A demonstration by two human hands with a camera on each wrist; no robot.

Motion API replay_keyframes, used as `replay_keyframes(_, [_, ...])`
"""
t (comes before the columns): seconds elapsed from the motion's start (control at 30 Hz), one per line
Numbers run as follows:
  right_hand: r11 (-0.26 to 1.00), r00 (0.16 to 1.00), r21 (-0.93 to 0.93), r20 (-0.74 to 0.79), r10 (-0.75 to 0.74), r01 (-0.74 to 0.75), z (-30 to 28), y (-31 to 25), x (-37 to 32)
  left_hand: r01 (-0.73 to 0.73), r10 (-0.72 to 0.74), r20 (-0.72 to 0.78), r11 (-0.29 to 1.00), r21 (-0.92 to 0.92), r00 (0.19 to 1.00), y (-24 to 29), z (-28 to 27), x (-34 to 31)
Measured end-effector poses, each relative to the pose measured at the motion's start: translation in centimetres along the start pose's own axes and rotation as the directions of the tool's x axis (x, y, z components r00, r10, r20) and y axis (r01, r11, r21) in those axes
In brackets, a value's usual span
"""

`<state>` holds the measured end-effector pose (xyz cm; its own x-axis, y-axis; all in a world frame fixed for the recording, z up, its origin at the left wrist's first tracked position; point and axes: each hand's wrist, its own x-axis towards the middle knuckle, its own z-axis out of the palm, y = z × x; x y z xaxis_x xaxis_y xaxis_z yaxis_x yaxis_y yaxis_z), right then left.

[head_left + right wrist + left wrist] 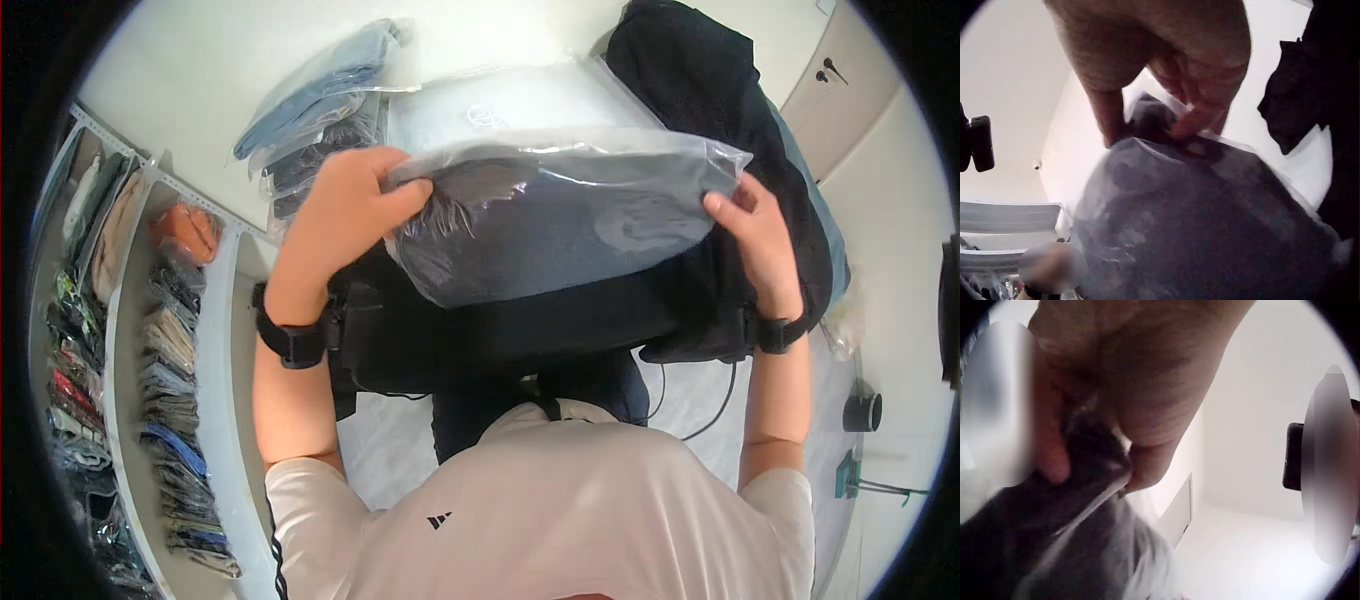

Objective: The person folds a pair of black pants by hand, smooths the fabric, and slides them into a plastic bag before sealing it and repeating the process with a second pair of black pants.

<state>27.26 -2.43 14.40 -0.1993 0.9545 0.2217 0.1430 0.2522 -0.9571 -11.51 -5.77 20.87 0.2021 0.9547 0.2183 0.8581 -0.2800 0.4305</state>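
Note:
A clear plastic bag (pixel 560 230) with a folded dark garment inside spans between both hands in the head view. My left hand (pixel 350 215) pinches its left end, thumb on the near face and fingers behind. At the other end, my right hand (pixel 755 230) grips the bag's upper right corner in the same way. The left wrist view shows the left hand (pixel 1129 381) with crumpled plastic (pixel 1079 506) between thumb and fingers. In the right wrist view, thumb and fingers of the right hand (pixel 1166 56) hold the bag's edge above the dark cloth (pixel 1197 219).
Behind lies a flat clear bag (pixel 530 95) with pale contents. Bagged jeans (pixel 320 95) are stacked at the back left. Black clothing (pixel 690 60) is heaped at the right, and black fabric (pixel 540 335) lies below the held bag. Shelves (pixel 175 380) of bagged clothes stand left.

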Motion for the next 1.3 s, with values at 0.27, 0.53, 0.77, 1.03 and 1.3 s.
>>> replay_keyframes(0.27, [0.989,0.989,0.098,0.107,0.097,-0.108,1.6,5.4,-1.7,-0.017,-0.165,-0.233,0.782,-0.623,0.959,-3.4,4.3,-2.8])
replay_keyframes(0.53, [0.935,0.978,0.302,0.14,0.152,-0.188,2.5,8.2,-1.2,0.165,-0.171,0.053,0.749,-0.642,0.984,-6.3,9.9,-5.9])
replay_keyframes(0.77, [0.979,0.995,0.178,-0.007,0.1,-0.097,4.0,8.6,-1.0,0.304,-0.26,0.165,0.7,-0.647,0.951,-5.5,9.5,-5.6])
replay_keyframes(1.03, [0.755,0.81,0.297,0.186,0.555,-0.585,5.7,6.9,-0.5,0.454,-0.442,0.209,0.574,-0.681,0.872,-8.5,10.3,-5.8])
replay_keyframes(1.3, [0.392,0.724,0.615,0.504,0.471,-0.684,4.5,10.4,-4.4,0.431,-0.276,0.396,0.077,-0.899,0.876,-9.1,13.1,-11.0])
